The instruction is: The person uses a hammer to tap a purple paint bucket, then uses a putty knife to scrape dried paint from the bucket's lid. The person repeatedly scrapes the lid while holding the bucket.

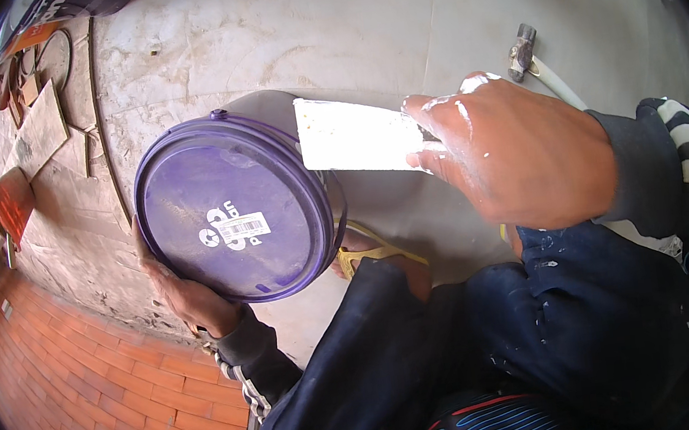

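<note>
While the left hand (pixel 193 298) sits against the lower-left side of a round purple plastic bucket (pixel 180 191), fingers partly hidden (can't tell gripping or bracing), the right hand (pixel 516 153) pinches a flat, white-coated rectangular scraper (pixel 356 133) between its fingers. Bucket's tilted, left of scraper; contact unclear. Pale-handled metal hammer (pixel 523 52) lies on grey floor (pixel 331 25) beyond right hand.

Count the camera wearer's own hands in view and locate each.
2: the left hand is against the lower-left side of the purple bucket, fingers partly hidden; the right hand, right of centre, grips a flat white blade.
</note>
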A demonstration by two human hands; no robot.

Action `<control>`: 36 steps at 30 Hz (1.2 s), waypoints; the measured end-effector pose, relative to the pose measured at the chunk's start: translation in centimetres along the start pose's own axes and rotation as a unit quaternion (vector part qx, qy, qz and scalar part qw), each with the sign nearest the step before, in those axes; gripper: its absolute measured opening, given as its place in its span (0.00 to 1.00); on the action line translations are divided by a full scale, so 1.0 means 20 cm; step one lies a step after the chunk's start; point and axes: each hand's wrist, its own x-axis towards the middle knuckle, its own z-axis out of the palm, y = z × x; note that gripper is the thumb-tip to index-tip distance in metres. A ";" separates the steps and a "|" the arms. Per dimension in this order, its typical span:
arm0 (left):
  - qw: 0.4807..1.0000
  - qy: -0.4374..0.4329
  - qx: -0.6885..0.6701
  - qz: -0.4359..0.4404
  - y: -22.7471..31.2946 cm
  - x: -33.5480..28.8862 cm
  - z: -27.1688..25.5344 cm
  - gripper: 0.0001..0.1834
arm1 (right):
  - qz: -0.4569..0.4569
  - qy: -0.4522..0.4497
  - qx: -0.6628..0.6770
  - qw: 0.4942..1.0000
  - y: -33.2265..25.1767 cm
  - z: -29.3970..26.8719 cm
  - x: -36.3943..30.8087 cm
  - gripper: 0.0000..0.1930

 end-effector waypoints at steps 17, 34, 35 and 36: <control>0.993 0.024 0.114 0.012 -0.04 0.01 -0.07 0.30 | -0.178 -0.083 0.351 0.916 0.40 0.26 0.35 0.14; 0.984 0.133 0.102 -0.054 -0.21 -0.35 -0.12 0.25 | -0.071 -0.029 0.496 0.865 0.25 0.16 0.26 0.16; 0.986 0.141 0.054 -0.072 -0.19 -0.39 -0.09 0.26 | -0.064 -0.032 0.516 0.854 0.26 0.18 0.29 0.16; 0.985 0.151 0.005 -0.089 -0.18 -0.43 -0.06 0.26 | -0.070 -0.020 0.525 0.848 0.25 0.19 0.30 0.17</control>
